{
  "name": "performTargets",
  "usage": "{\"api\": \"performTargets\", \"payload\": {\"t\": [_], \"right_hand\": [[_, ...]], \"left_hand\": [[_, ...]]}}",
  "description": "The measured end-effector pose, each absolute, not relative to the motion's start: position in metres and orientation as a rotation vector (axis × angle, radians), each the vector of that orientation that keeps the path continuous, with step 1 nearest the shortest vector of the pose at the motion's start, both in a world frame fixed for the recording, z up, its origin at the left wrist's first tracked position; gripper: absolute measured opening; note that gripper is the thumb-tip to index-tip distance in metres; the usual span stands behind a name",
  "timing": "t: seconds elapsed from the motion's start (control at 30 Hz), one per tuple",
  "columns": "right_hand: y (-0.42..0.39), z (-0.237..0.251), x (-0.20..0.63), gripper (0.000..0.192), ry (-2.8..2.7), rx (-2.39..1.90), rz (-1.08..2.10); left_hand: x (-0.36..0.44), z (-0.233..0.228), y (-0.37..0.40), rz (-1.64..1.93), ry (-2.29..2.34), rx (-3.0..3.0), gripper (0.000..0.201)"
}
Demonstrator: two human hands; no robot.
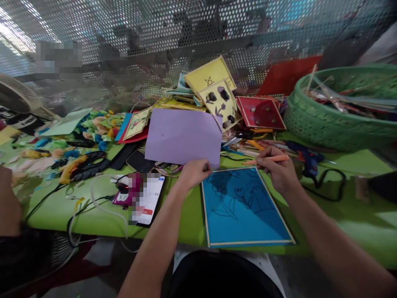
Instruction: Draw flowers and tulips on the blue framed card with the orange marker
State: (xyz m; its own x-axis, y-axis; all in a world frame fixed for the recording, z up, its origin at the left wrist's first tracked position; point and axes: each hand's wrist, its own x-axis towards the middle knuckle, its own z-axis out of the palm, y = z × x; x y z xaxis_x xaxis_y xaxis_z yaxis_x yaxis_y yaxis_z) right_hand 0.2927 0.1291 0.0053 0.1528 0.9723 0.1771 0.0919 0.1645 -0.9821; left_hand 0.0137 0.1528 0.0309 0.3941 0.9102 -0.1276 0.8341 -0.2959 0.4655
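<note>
A blue board (245, 223) edged with pale sticks lies flat in front of me, with flowers drawn on it in dark lines. My left hand (196, 173) is closed at its upper left corner, and a small dark object (205, 167) shows between the fingers. Whether it is a pebble I cannot tell. My right hand (276, 167) grips an orange pen (281, 158) above the upper right corner, its tip pointing left. Just behind the board, a purple sheet (182, 136) leans over other things.
Framed yellow (214, 74) and red (262, 112) pictures are piled at the back. A green basket (341, 124) stands right, near a glue gun (305, 157). Left are a phone (155, 198), cables, scissors and colourful scraps (102, 128). Another person's arm (9, 203) rests far left.
</note>
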Motion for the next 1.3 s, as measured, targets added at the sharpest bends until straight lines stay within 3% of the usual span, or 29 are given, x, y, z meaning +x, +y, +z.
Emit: {"api": "performTargets", "payload": {"t": [0.33,0.9,1.3], "right_hand": [[0.129,0.009,0.29,0.014,-1.222,-1.224,0.899],[0.12,0.021,0.266,0.03,-1.541,-1.335,1.011],[0.122,0.015,0.267,0.027,-1.537,-1.317,1.01]], "left_hand": [[0.006,0.033,0.154,0.3,1.53,2.184,0.017],[-0.004,0.041,0.152,0.105,1.599,2.152,0.012],[-0.005,0.034,0.154,0.135,1.599,2.142,0.012]]}}
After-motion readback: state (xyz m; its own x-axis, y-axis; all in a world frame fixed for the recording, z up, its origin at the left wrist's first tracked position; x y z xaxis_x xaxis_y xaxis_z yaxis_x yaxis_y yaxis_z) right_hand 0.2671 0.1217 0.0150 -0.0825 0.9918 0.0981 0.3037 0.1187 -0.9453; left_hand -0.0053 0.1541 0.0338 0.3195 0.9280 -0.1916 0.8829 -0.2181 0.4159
